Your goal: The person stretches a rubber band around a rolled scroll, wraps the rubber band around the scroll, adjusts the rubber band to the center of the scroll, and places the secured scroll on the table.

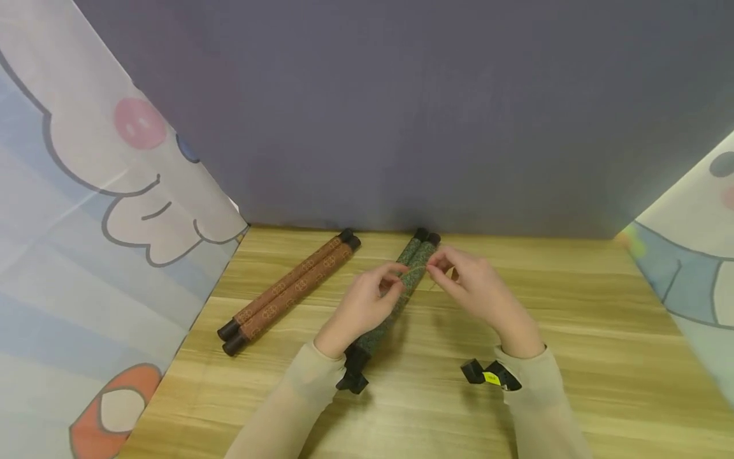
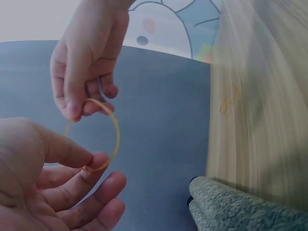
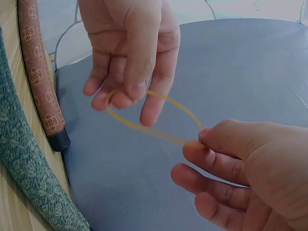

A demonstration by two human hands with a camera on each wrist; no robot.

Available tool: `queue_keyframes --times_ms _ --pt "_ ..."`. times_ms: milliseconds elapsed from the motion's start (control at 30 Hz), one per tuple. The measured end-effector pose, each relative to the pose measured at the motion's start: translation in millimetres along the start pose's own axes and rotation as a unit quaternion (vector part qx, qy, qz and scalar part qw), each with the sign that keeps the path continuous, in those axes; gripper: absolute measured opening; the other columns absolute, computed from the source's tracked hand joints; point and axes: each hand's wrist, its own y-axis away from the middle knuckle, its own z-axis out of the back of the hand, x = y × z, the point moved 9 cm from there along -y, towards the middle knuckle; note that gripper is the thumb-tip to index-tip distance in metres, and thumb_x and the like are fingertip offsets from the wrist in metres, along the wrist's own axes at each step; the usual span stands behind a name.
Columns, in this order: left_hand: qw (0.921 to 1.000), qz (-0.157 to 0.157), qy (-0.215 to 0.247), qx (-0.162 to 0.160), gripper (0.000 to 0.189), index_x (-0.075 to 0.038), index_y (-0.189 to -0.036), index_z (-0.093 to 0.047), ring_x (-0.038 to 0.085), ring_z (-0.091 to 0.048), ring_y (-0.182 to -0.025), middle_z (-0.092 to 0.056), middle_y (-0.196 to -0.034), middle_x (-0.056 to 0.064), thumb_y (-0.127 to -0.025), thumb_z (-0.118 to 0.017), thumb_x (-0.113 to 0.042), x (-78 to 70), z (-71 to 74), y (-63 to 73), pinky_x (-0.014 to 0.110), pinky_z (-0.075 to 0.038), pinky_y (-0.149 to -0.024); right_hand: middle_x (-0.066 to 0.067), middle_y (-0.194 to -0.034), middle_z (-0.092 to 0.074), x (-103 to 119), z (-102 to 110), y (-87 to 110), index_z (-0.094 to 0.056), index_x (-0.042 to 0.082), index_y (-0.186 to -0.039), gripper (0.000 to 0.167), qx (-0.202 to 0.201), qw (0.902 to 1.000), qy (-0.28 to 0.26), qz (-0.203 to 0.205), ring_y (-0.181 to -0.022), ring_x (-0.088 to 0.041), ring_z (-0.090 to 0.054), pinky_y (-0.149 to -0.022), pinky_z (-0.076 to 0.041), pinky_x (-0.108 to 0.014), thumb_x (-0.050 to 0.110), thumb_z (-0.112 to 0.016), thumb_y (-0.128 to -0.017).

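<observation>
A thin yellow rubber band [image 3: 144,128] is stretched into a loop between both hands, above the table. My left hand [image 1: 367,299] pinches one side of it between thumb and index finger, the other fingers loosely bent. Opposite, my right hand [image 1: 478,287] pinches the other side with thumb and fingertips. Under the hands lie two green patterned rolls [image 1: 375,335] with black ends, side by side like rolled scrolls. The left forearm and hand cover part of them. Nothing but the band is in either hand.
Two brown patterned rolls [image 1: 298,287] with black ends lie together to the left on the wooden table [image 1: 573,306]. Loose yellow bands [image 2: 228,98] rest on the wood. A grey panel [image 1: 430,115] stands along the back edge, with cartoon-printed cloth [image 1: 69,268] at the sides.
</observation>
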Motion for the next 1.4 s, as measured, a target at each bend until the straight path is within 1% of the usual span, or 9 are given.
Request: queue_keyframes --times_ms 200,367,533,700,933,1067,1133,1200,1400 --pt "0.9994 0.000 -0.005 -0.035 0.029 -0.002 -0.135 -0.072 0.020 -0.074 -0.088 -0.080 -0.104 0.009 -0.108 -0.064 -0.007 1.2 13.0 -1.6 0.037 -0.063 -0.081 0.002 -0.100 -0.076 2.9 3.0 2.0 -0.074 0.007 -0.116 0.021 -0.011 0.9983 -0.013 0.056 -0.084 -0.012 -0.070 -0.068 -0.060 -0.031 -0.008 -0.070 -0.102" --pt "0.9981 -0.001 -0.023 -0.057 0.020 -0.005 -0.123 -0.078 0.017 -0.073 -0.085 -0.080 -0.099 0.003 -0.106 -0.068 -0.006 3.0 23.3 -1.1 0.035 -0.062 -0.080 -0.002 -0.104 -0.074 6.5 4.0 5.7 -0.081 0.011 -0.112 0.031 -0.022 0.9954 -0.004 0.094 -0.081 -0.009 -0.063 -0.066 -0.056 -0.030 -0.014 -0.073 -0.096" --pt "0.9971 0.003 -0.031 -0.069 0.012 -0.009 -0.111 -0.081 0.014 -0.072 -0.083 -0.080 -0.099 0.002 -0.105 -0.071 -0.007 4.7 31.7 0.4 0.034 -0.062 -0.077 -0.003 -0.106 -0.074 3.7 1.9 6.8 -0.082 0.010 -0.111 0.028 -0.014 0.9963 0.000 0.085 -0.079 -0.009 -0.059 -0.065 -0.053 -0.030 -0.012 -0.073 -0.097" --pt "0.9969 0.012 -0.023 -0.074 0.010 -0.011 -0.109 -0.081 0.011 -0.071 -0.083 -0.079 -0.097 0.000 -0.105 -0.073 -0.008 6.2 35.7 0.0 0.033 -0.061 -0.077 -0.004 -0.106 -0.074 -0.5 -1.1 7.2 -0.082 0.009 -0.111 0.025 -0.003 0.9974 0.001 0.072 -0.075 -0.009 -0.057 -0.062 -0.052 -0.029 -0.010 -0.071 -0.099" --pt "0.9966 0.005 -0.020 -0.079 0.010 -0.012 -0.108 -0.082 0.011 -0.073 -0.082 -0.080 -0.097 -0.004 -0.103 -0.074 -0.009 3.4 40.0 0.6 0.033 -0.062 -0.076 -0.006 -0.104 -0.073 -5.2 -4.2 9.2 -0.083 0.010 -0.113 0.026 0.016 0.9981 0.010 0.058 -0.072 -0.007 -0.052 -0.061 -0.050 -0.028 -0.006 -0.067 -0.101" --pt "0.9964 0.008 -0.026 -0.081 0.008 -0.012 -0.106 -0.082 0.012 -0.073 -0.083 -0.080 -0.098 -0.004 -0.104 -0.074 -0.011 0.9 42.2 1.7 0.034 -0.063 -0.077 -0.006 -0.099 -0.072 -10.9 -6.5 8.5 -0.084 0.009 -0.116 0.025 0.029 0.9989 0.018 0.034 -0.070 -0.006 -0.051 -0.060 -0.049 -0.027 -0.004 -0.068 -0.103" --pt "0.9965 -0.002 -0.026 -0.080 0.007 -0.011 -0.106 -0.081 0.012 -0.074 -0.085 -0.080 -0.099 -0.004 -0.104 -0.074 -0.011 -3.6 42.5 3.0 0.034 -0.062 -0.077 -0.006 -0.097 -0.072 -13.6 -7.3 7.7 -0.085 0.008 -0.118 0.026 0.032 0.9990 0.024 0.018 -0.070 -0.006 -0.052 -0.060 -0.049 -0.027 -0.004 -0.069 -0.102" --pt "0.9965 -0.024 -0.025 -0.077 0.007 -0.010 -0.106 -0.081 0.013 -0.073 -0.087 -0.080 -0.100 -0.003 -0.104 -0.074 -0.011 -10.9 41.8 4.7 0.034 -0.062 -0.078 -0.006 -0.097 -0.074 -15.4 -7.5 7.0 -0.085 0.007 -0.119 0.025 0.032 0.9990 0.031 0.002 -0.069 -0.007 -0.054 -0.059 -0.050 -0.027 -0.004 -0.071 -0.101" --pt "0.9914 -0.126 -0.020 -0.031 0.007 -0.010 -0.107 -0.079 0.011 -0.071 -0.089 -0.077 -0.100 -0.002 -0.105 -0.073 -0.011 -38.6 30.1 11.6 0.040 -0.063 -0.082 -0.009 -0.099 -0.080 -22.6 -8.5 6.8 -0.085 0.009 -0.122 0.024 0.014 0.9975 0.056 -0.041 -0.065 -0.008 -0.063 -0.057 -0.054 -0.028 0.005 -0.079 -0.100"
